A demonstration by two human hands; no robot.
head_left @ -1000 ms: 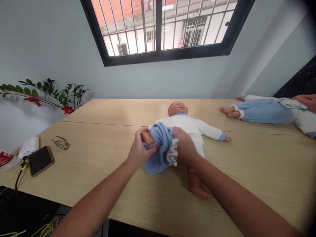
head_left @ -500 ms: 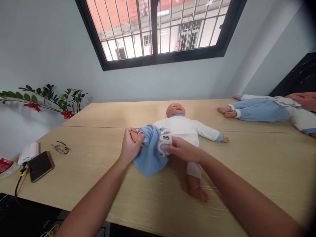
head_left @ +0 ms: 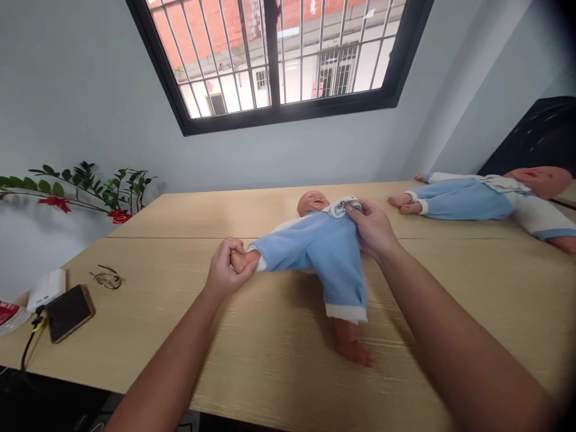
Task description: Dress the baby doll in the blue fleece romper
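Observation:
A baby doll (head_left: 311, 202) lies on its back on the table, head toward the window. My left hand (head_left: 228, 268) is closed around the doll's foot on the left, holding that leg out sideways. Blue baby trousers (head_left: 344, 267) with white cuffs cover this leg and are spread over the doll's front. My right hand (head_left: 369, 226) pinches their white patterned waistband, stretched up near the doll's chin. The other trouser leg hangs over the doll's second leg, whose bare foot (head_left: 355, 351) shows below the cuff. The doll's white top is mostly hidden.
A second doll (head_left: 468, 198) in blue trousers lies at the far right. On the left of the table (head_left: 148, 324) are glasses (head_left: 107, 278), a phone (head_left: 71, 312), a white power bank (head_left: 47, 289) with a cable and a plastic wrapper (head_left: 11, 317). A plant (head_left: 112, 192) stands behind.
My right hand has pulled the waistband up and right, from beside the doll's thigh to its chest. The bunched trousers are now spread out over the legs. My left hand keeps the foot.

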